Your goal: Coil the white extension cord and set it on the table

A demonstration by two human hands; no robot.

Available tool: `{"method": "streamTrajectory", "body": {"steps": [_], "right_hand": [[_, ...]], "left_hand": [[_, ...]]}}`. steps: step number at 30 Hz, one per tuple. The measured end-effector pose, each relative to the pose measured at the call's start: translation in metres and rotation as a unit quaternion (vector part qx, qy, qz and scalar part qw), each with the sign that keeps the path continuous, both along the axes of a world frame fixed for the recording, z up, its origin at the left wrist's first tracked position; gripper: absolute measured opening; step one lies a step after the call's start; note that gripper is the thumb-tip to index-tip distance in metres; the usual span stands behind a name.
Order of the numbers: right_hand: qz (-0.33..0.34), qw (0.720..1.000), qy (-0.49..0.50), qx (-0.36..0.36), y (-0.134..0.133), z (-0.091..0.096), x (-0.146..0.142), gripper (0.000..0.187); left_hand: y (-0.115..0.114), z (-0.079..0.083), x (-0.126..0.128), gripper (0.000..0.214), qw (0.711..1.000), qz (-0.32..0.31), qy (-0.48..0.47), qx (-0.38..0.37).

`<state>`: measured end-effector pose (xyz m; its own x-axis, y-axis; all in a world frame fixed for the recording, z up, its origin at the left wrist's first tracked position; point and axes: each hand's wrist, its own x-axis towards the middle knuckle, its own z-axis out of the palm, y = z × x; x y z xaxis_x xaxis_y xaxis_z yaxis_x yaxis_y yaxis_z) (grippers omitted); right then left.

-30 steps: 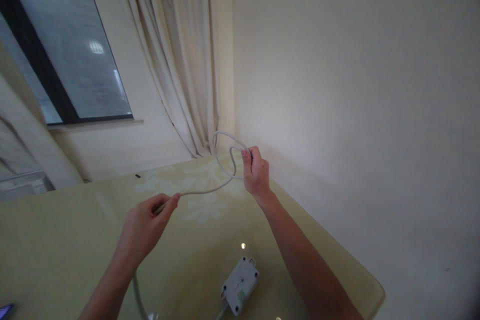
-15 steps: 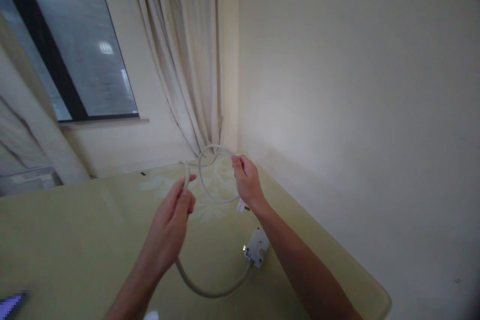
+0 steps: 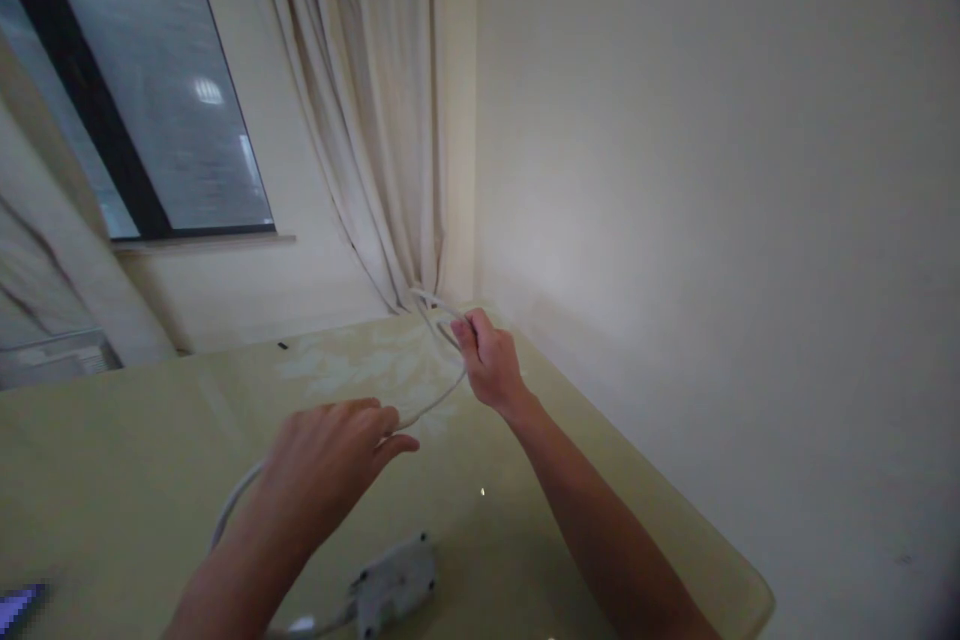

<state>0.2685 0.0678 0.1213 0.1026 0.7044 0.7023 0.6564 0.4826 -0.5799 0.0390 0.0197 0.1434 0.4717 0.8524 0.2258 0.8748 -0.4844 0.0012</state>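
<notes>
A white cable (image 3: 431,398) runs through the air between my two hands above a pale green table (image 3: 135,440). My right hand (image 3: 484,360) is closed on a small loop of the cable near the table's far corner. My left hand (image 3: 330,460) is lower and nearer, fingers pinched on the cable, which curves down behind my left forearm. A white power strip block (image 3: 396,582) at the cable's end lies on the table near the front edge, blurred by motion.
A cream curtain (image 3: 375,110) hangs in the corner behind the table, and a dark window (image 3: 142,100) is at the left. A plain wall stands close on the right, and the table edge (image 3: 720,550) rounds off there. A blue-lit object (image 3: 19,605) shows at the bottom left.
My left hand dropped down and left, drawing the cable out straighter. The loop at my right hand shrank. The power strip block slid left and nearer across the table.
</notes>
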Motion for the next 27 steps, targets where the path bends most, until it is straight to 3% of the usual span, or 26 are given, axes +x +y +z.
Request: {"method": "streamTrajectory", "body": {"steps": [3, 5, 7, 10, 13, 16, 19, 22, 24, 27], "right_hand": [[0.048, 0.998, -0.039, 0.006, 0.0, 0.001, 0.009, 0.035], [0.077, 0.996, -0.032, 0.017, -0.001, 0.003, 0.015, 0.037], [0.092, 0.995, -0.014, 0.024, -0.002, 0.006, 0.017, 0.038], [0.103, 0.995, 0.005, 0.016, -0.006, 0.011, 0.016, 0.038], [0.096, 0.995, 0.026, 0.017, -0.01, 0.017, 0.014, 0.039], [0.076, 0.989, 0.116, 0.044, -0.012, 0.023, 0.017, 0.041], [0.134, 0.957, 0.255, 0.04, -0.014, 0.03, 0.028, 0.043], [0.233, 0.91, 0.341, 0.02, -0.019, 0.038, 0.04, 0.044], [0.272, 0.886, 0.374, 0.021, -0.023, 0.043, 0.044, 0.045], [0.287, 0.864, 0.413, 0.026, -0.028, 0.049, 0.043, 0.046]], "left_hand": [[0.018, 0.009, -0.02, 0.039, 0.984, -0.123, -0.126, 0.005], [0.031, 0.014, -0.031, 0.039, 0.954, -0.195, -0.229, -0.015], [0.04, 0.018, -0.037, 0.038, 0.923, -0.226, -0.308, -0.049], [0.047, 0.022, -0.035, 0.038, 0.912, -0.188, -0.356, -0.075], [0.043, 0.021, -0.031, 0.043, 0.942, -0.112, -0.312, -0.06], [0.044, 0.008, -0.041, 0.045, 0.981, 0.004, -0.191, -0.037], [0.064, -0.015, -0.062, 0.043, 0.987, 0.103, -0.119, -0.038], [0.096, -0.04, -0.076, 0.037, 0.98, 0.129, -0.132, -0.081], [0.112, -0.051, -0.071, 0.032, 0.97, 0.128, -0.161, -0.131], [0.118, -0.059, -0.04, 0.027, 0.941, 0.033, -0.221, -0.253]]}}
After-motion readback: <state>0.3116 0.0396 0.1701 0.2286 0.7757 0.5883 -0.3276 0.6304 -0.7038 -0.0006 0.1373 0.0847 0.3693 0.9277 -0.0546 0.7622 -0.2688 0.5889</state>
